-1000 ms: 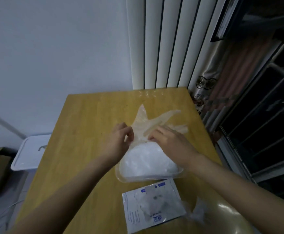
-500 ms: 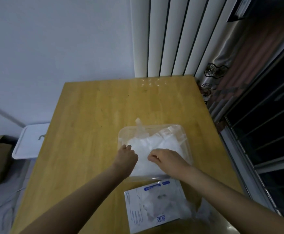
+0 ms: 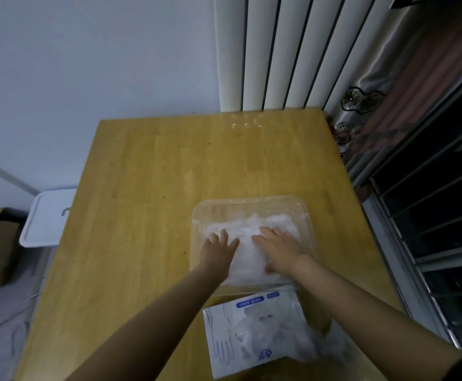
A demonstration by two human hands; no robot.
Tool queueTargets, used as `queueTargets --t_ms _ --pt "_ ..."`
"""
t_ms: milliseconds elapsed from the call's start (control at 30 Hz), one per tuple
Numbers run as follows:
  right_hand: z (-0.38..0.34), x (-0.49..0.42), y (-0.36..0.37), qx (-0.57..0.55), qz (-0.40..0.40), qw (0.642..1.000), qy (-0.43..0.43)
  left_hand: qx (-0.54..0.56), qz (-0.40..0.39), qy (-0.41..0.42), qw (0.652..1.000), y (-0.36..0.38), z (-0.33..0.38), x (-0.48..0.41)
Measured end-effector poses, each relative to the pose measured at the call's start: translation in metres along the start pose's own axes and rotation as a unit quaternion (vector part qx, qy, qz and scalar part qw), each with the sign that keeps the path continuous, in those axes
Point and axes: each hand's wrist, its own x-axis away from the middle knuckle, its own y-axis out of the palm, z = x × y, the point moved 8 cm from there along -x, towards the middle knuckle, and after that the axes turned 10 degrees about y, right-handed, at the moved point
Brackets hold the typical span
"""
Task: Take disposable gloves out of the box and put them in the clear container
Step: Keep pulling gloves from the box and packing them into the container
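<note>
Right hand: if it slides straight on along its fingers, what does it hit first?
The right hand lies flat on the glove pile, so more gloves first, then likely the far wall of the clear container; depth unclear.

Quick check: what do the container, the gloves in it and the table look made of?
Container: clear, glossy plastic; the table shows through its walls. Gloves: probably thin plastic film, whitish and crinkled. Table: wood or wood-look top, smooth, with visible grain.

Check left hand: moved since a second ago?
Yes. The left hand came down from the far rim of the clear container, toward the person, onto the glove pile inside.
</note>
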Motion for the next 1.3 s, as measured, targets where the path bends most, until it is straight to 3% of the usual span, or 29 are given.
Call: queueTargets --t_ms 200,300,433,533,600,667,767,967,1100,1300 --pt "0.003 -0.009 0.005 0.000 -0.041 0.999 0.000 -0.007 -0.015 -0.008 1.000 0.002 0.000 -0.007" --pt "0.003 -0.001 -0.009 -0.064 -0.056 0.996 0.008 -0.030 0.003 -0.005 1.000 -0.013 -0.004 -0.002" --pt "0.000 0.036 -0.059 -0.182 0.106 0.978 -0.006 0.033 0.147 -0.001 0.989 -0.056 -0.010 0.022" --pt "-0.016 0.082 -0.077 -0.252 0.223 0.939 -0.070 0.121 0.289 0.026 0.949 -0.085 0.001 0.057" --pt "-0.030 0.107 -0.067 -0.248 0.229 0.933 -0.122 0.141 0.349 0.056 0.925 -0.093 0.016 0.082" --pt "-0.039 0.117 -0.043 -0.222 0.185 0.947 -0.137 0.157 0.377 0.082 0.909 -0.090 0.030 0.103" --pt "-0.045 0.120 -0.003 -0.182 0.111 0.971 -0.112 0.185 0.351 0.098 0.913 -0.068 0.053 0.124" --pt "-0.053 0.122 0.020 -0.139 0.126 0.976 -0.113 0.248 0.264 0.037 0.931 0.002 0.069 0.135" --pt "-0.039 0.115 0.026 -0.198 0.125 0.971 -0.051 0.198 0.165 -0.002 0.966 0.041 0.070 0.129" --pt "-0.030 0.128 0.006 -0.262 0.129 0.956 -0.038 0.163 0.151 -0.018 0.975 0.055 0.070 0.124"
